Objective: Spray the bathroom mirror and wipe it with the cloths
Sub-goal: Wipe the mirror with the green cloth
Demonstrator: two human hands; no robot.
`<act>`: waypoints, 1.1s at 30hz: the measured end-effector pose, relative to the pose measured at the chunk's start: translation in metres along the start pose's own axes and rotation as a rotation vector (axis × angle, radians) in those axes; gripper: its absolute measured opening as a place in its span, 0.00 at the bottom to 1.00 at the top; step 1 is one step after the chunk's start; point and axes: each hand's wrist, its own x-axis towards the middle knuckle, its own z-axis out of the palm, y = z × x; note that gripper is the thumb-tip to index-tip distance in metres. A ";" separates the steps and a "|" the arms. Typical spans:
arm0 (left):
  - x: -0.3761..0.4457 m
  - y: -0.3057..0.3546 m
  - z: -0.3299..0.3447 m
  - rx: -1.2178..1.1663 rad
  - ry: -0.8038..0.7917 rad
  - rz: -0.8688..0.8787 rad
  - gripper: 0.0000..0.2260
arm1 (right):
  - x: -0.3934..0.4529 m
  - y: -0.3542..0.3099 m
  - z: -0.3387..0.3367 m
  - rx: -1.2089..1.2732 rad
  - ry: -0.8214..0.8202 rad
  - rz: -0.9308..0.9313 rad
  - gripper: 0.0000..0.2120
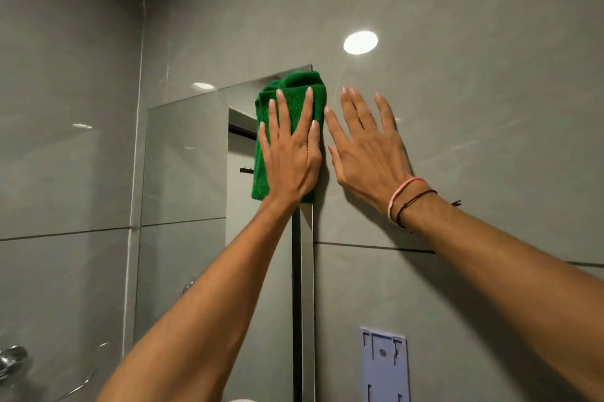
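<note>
The bathroom mirror [186, 166] hangs on the grey tiled wall, its top right corner near the middle of the view. A folded green cloth [294, 91] lies flat against that corner. My left hand [291, 153] presses on the cloth with fingers spread, holding it to the glass. My right hand [366, 146] rests flat and empty on the wall tile just right of the mirror's edge, fingers apart, with bands on the wrist. No spray bottle is in view.
A pale blue wall bracket [384, 365] is fixed low on the tile at right. A chrome fitting [13, 360] and a curved glass shelf edge [81, 382] sit at the lower left. A ceiling light reflection [360, 42] shines on the wall above.
</note>
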 end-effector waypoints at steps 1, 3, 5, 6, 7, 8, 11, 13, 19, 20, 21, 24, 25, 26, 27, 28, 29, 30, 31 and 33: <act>0.006 -0.006 -0.001 -0.006 -0.001 0.027 0.25 | 0.002 -0.003 0.002 -0.011 0.018 0.006 0.33; 0.021 -0.024 -0.003 -0.010 -0.010 0.059 0.24 | 0.006 -0.010 0.007 -0.018 0.050 0.022 0.33; 0.035 -0.045 -0.007 -0.020 0.004 0.070 0.24 | 0.007 -0.015 0.011 -0.033 0.083 0.040 0.33; 0.043 -0.059 -0.010 -0.025 0.018 0.066 0.24 | 0.009 -0.016 0.014 -0.039 0.105 0.038 0.33; 0.050 -0.079 -0.012 -0.033 0.030 0.045 0.24 | 0.011 -0.018 0.018 -0.041 0.120 0.036 0.33; 0.056 -0.098 -0.015 -0.036 0.044 0.017 0.24 | 0.012 -0.018 0.020 -0.045 0.138 0.040 0.33; 0.062 -0.166 -0.024 -0.040 0.075 -0.145 0.24 | 0.013 -0.019 0.025 -0.064 0.194 0.053 0.33; 0.051 -0.218 -0.030 -0.034 0.100 -0.302 0.24 | 0.014 -0.019 0.028 -0.058 0.213 0.038 0.33; -0.036 -0.306 -0.039 -0.039 0.138 -0.801 0.24 | 0.014 -0.020 0.028 -0.005 0.231 0.014 0.32; -0.058 -0.308 -0.039 -0.037 0.137 -0.876 0.24 | 0.014 -0.020 0.026 0.006 0.226 0.012 0.32; -0.079 -0.308 -0.038 -0.039 0.142 -0.951 0.24 | 0.015 -0.020 0.027 0.008 0.223 0.016 0.32; -0.117 -0.285 -0.032 -0.092 0.182 -1.187 0.24 | 0.013 -0.020 0.023 0.016 0.202 0.016 0.32; -0.113 -0.269 -0.030 -0.121 0.197 -1.221 0.24 | 0.013 -0.018 0.018 0.015 0.198 0.023 0.31; -0.105 -0.252 -0.028 -0.145 0.202 -1.227 0.24 | 0.013 -0.020 0.016 0.018 0.187 0.034 0.31; -0.091 -0.229 -0.027 -0.163 0.210 -1.196 0.24 | 0.013 -0.019 0.012 0.011 0.178 0.041 0.31; -0.076 -0.207 -0.025 -0.164 0.220 -1.135 0.24 | 0.013 -0.020 0.011 0.012 0.161 0.037 0.32; -0.058 -0.181 -0.022 -0.150 0.221 -1.052 0.24 | 0.013 -0.021 0.010 0.016 0.147 0.038 0.32; -0.040 -0.153 -0.019 -0.128 0.216 -0.958 0.24 | 0.013 -0.021 0.009 0.029 0.132 0.035 0.32; -0.023 -0.125 -0.015 -0.099 0.195 -0.847 0.24 | 0.013 -0.020 0.007 0.039 0.122 0.034 0.32; 0.007 -0.070 -0.009 -0.061 0.131 -0.569 0.25 | 0.011 -0.018 0.003 0.052 0.099 0.033 0.32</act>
